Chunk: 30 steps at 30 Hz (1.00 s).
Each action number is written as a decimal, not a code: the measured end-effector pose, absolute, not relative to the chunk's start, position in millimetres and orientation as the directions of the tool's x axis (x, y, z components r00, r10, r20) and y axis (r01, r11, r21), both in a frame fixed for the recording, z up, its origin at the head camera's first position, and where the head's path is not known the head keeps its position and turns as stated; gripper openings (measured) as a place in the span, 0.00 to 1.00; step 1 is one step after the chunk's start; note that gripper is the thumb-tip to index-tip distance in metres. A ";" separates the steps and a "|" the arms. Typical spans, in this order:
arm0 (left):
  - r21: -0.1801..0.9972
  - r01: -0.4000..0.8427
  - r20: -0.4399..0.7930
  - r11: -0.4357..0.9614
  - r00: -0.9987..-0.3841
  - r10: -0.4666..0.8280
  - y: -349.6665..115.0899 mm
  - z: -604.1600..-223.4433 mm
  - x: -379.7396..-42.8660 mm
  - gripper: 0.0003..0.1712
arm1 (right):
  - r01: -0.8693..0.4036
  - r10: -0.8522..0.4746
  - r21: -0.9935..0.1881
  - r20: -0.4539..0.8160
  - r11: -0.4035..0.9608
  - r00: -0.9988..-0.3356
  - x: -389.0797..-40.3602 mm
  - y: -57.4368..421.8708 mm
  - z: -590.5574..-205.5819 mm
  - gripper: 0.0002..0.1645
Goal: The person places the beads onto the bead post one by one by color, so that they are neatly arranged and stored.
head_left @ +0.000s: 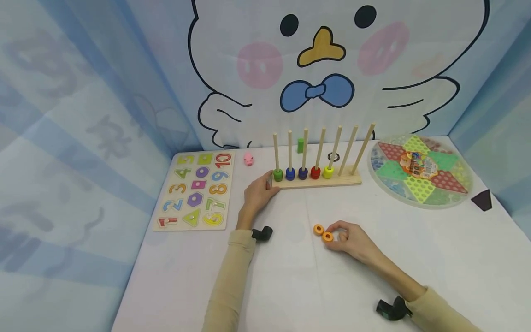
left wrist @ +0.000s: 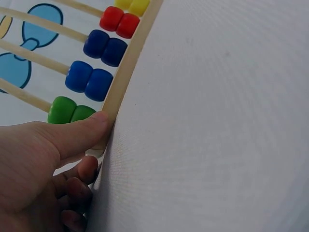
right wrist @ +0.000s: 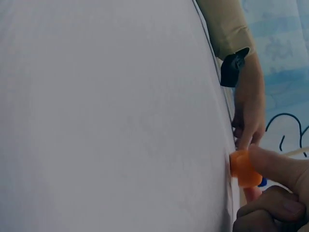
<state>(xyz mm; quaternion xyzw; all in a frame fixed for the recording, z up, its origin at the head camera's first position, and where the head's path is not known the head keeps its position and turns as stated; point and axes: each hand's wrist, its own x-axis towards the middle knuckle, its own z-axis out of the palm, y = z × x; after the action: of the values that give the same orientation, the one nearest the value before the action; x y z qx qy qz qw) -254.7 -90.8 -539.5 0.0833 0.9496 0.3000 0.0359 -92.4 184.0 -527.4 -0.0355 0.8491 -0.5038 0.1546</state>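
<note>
A wooden peg stand (head_left: 317,183) carries upright pegs with beads low on them: green (head_left: 278,174), blue (head_left: 290,174), dark blue (head_left: 303,173), red (head_left: 315,173) and yellow (head_left: 328,172). Its two rightmost pegs are bare. My left hand (head_left: 258,193) grips the stand's left end, with the thumb (left wrist: 89,128) on the base beside the green beads. Nearer the table's middle, my right hand (head_left: 352,240) pinches an orange bead (head_left: 327,237) between thumb and forefinger. A second orange bead (head_left: 318,229) lies right against it on the far left side.
Left of the stand lies a number puzzle board (head_left: 188,216), with a small pink pig figure (head_left: 248,159) near its top corner. A round Chinese checkers board (head_left: 419,198) is at the right, beside a dark angular piece (head_left: 482,200). Behind the pegs stands a green block (head_left: 300,145).
</note>
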 end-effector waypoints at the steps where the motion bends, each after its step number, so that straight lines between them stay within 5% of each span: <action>1: 0.579 0.135 -0.023 0.804 -0.983 0.181 -90.6 -539.2 -254.7 0.38 | 0.092 -0.215 -0.864 -0.224 0.495 -0.950 -93.5 184.9 -525.9 0.25; 8: 0.578 0.131 -0.025 0.805 -0.984 0.178 -93.0 -541.0 -252.5 0.38 | 0.101 -0.093 -0.863 -0.168 0.496 -0.981 -134.5 207.4 -459.6 0.33; 16: 0.573 0.130 -0.013 0.809 -0.986 0.168 -99.2 -543.1 -251.7 0.38 | -0.085 0.059 -0.875 0.128 0.476 -0.990 -197.1 228.6 -348.3 0.34; 30: 0.572 0.152 -0.013 0.806 -0.981 0.194 -91.3 -540.2 -256.9 0.38 | -0.037 0.155 -0.770 0.174 0.636 -0.972 -230.4 228.0 -364.9 0.35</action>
<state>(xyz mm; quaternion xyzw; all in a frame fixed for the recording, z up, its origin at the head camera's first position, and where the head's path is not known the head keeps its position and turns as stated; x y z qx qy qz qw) -256.9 -91.3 -540.2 0.0912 0.9496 0.2980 0.0352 -230.4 228.0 -364.9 0.0330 0.8975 -0.4251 -0.1127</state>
